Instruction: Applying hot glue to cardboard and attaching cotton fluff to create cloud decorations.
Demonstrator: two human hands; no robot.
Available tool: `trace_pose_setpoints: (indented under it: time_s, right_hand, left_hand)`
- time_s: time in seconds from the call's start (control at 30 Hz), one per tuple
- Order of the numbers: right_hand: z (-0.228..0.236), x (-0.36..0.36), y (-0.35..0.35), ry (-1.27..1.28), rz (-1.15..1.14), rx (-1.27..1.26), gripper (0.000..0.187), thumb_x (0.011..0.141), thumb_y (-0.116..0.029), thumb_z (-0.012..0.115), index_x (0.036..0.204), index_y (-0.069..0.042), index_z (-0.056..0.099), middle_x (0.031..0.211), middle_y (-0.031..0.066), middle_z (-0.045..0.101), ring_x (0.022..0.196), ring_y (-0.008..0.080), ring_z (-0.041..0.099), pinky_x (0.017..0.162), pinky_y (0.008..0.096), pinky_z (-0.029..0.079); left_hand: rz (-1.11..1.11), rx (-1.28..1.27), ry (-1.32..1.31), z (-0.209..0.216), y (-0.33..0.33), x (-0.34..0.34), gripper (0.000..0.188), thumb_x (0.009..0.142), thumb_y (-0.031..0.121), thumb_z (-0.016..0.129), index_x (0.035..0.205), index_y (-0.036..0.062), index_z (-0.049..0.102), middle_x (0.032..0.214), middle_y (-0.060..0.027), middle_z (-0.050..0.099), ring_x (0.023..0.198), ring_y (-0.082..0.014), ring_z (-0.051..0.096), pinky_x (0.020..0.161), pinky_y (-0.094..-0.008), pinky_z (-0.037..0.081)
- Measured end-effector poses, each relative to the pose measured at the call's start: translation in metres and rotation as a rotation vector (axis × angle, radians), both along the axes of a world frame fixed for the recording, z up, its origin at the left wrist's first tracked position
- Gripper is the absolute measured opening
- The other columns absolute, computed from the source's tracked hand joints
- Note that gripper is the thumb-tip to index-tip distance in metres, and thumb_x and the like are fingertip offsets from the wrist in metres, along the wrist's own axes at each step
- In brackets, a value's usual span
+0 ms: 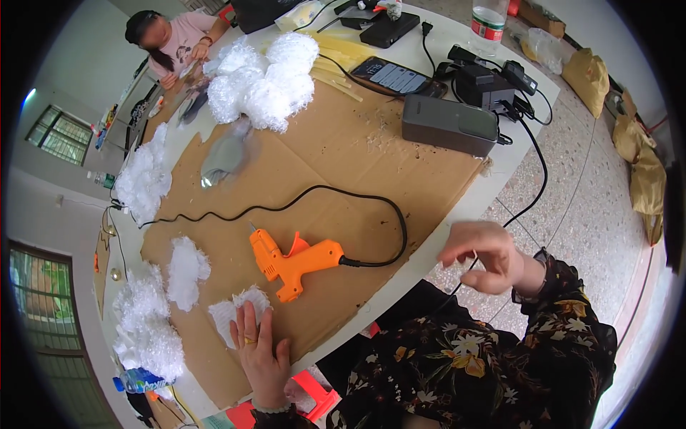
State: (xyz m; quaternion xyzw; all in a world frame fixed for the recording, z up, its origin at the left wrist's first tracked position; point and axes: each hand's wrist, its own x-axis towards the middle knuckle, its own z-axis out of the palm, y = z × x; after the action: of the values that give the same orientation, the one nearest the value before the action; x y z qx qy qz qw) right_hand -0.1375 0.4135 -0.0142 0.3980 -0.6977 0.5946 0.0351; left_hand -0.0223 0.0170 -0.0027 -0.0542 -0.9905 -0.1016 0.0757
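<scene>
My left hand (261, 354) lies flat at the near edge of the cardboard, its fingers pressing on a small piece of white fluffy fabric (226, 314). A gold ring is on one finger. Above the table's right edge hovers my right hand (487, 257), slightly blurred, its fingers loosely curled and the thumb apart; I see nothing between them. Between the hands, nearer the left one, an orange hot glue gun (293, 261) rests on its side, nozzle toward the far left. Another fluffy white piece (187, 272) is just beyond my left hand.
Brown cardboard (343, 168) covers much of the white table. White shiny bundles (261, 82) sit at the far side and left edge. A grey box (449, 125), a phone (396, 76) and a clear bottle (488, 28) stand far right. A black cord (314, 187) crosses the cardboard. A person (171, 43) sits opposite.
</scene>
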Motion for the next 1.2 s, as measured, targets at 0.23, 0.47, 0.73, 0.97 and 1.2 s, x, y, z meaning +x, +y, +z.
trace_pose_setpoints:
  time_s: [0.23,0.47,0.73,0.97,1.2]
  right_hand:
    - [-0.071,0.051,-0.026,-0.919,0.689,0.293,0.025,0.093,-0.018,0.055,0.107,-0.001,0.067,0.093,0.0111,0.066,0.077,0.022,0.063,0.067,0.0309,0.05]
    - [-0.166,0.066,-0.084,-0.087,0.067,0.807,0.021,0.08,-0.027,0.065,0.092,-0.009,0.068,0.096,0.0121,0.064,0.093,0.0352,0.06,0.083,0.045,0.05]
    - [-0.159,0.069,-0.105,0.373,0.244,1.05,0.022,0.075,-0.035,0.068,0.079,-0.013,0.071,0.09,0.0035,0.06,0.096,0.0245,0.056,0.079,0.0415,0.048]
    - [-0.154,0.075,-0.108,0.293,0.234,1.05,0.025,0.075,-0.036,0.068,0.074,-0.011,0.07,0.088,0.0044,0.059,0.091,0.0263,0.057,0.074,0.04,0.051]
    - [-0.147,0.075,-0.111,0.4,0.253,1.114,0.02,0.075,-0.03,0.066,0.071,-0.01,0.068,0.089,0.0037,0.059,0.086,0.0248,0.057,0.065,0.0377,0.051]
  left_hand:
    - [-0.032,-0.018,0.043,-0.002,0.0,-0.004,0.06,0.076,0.019,0.07,0.133,0.0109,0.054,0.15,-0.0136,0.038,0.138,-0.0382,0.033,0.113,-0.0576,0.019]
    - [-0.032,-0.041,0.115,-0.004,0.0,0.002,0.065,0.076,0.022,0.073,0.136,0.013,0.051,0.15,-0.0116,0.037,0.138,-0.0377,0.033,0.111,-0.0591,0.02]
    - [-0.004,-0.034,0.156,-0.007,-0.001,0.003,0.063,0.079,0.029,0.072,0.137,0.0169,0.05,0.15,-0.0106,0.039,0.137,-0.0374,0.035,0.11,-0.061,0.02]
    - [0.007,-0.028,0.174,-0.007,-0.003,0.008,0.064,0.08,0.025,0.071,0.139,0.0147,0.049,0.149,-0.0102,0.04,0.138,-0.0367,0.035,0.112,-0.0579,0.02]
    - [-0.013,-0.005,0.186,-0.006,-0.005,0.006,0.061,0.081,0.026,0.07,0.138,0.0164,0.05,0.148,-0.009,0.042,0.135,-0.035,0.04,0.111,-0.0569,0.022]
